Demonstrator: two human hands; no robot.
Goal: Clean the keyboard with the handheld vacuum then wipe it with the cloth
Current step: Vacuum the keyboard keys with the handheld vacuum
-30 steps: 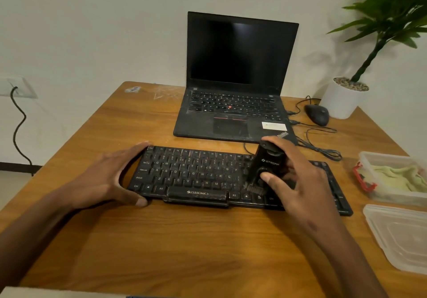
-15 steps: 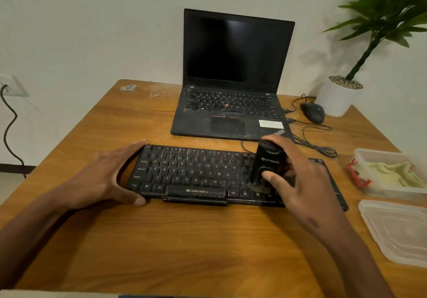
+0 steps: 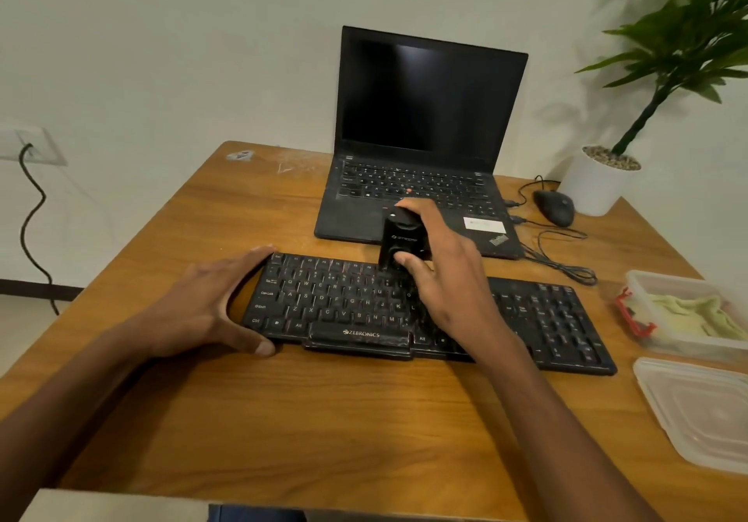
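While the left hand [image 3: 202, 303] braces the left end of the black keyboard [image 3: 429, 311], its fingers lie nearly straight along the far corner and its thumb presses the near edge, so the hand spans the end without curling round it. At the same moment the right hand [image 3: 441, 274] grips the handheld vacuum [image 3: 398, 244], a small black unit held roughly upright, with the thumb on its near face and the fingers wrapped round its far side. The lower end of the vacuum meets the upper key rows, a little left of the keyboard's middle; whether the nozzle actually touches the keys cannot be told, since the thumb hides the tip. The keyboard lies flat across the wooden surface [image 3: 324, 420], its long side facing the person.

Behind the keyboard stands an open laptop [image 3: 421, 141] with a dark screen. To its right lie a black mouse [image 3: 554, 206] and a loose run of cable [image 3: 562, 254], and just beyond them a white pot [image 3: 595, 181] carries a green plant [image 3: 688, 35]. Near the right edge of the surface sits a clear plastic container [image 3: 647, 339] with a red clip, and inside it lies the pale green cloth [image 3: 696, 315], well apart from both hands. The container's lid [image 3: 700, 408] rests flat just in front of it. A wall socket [image 3: 28, 145] with a dark cord shows at far left.
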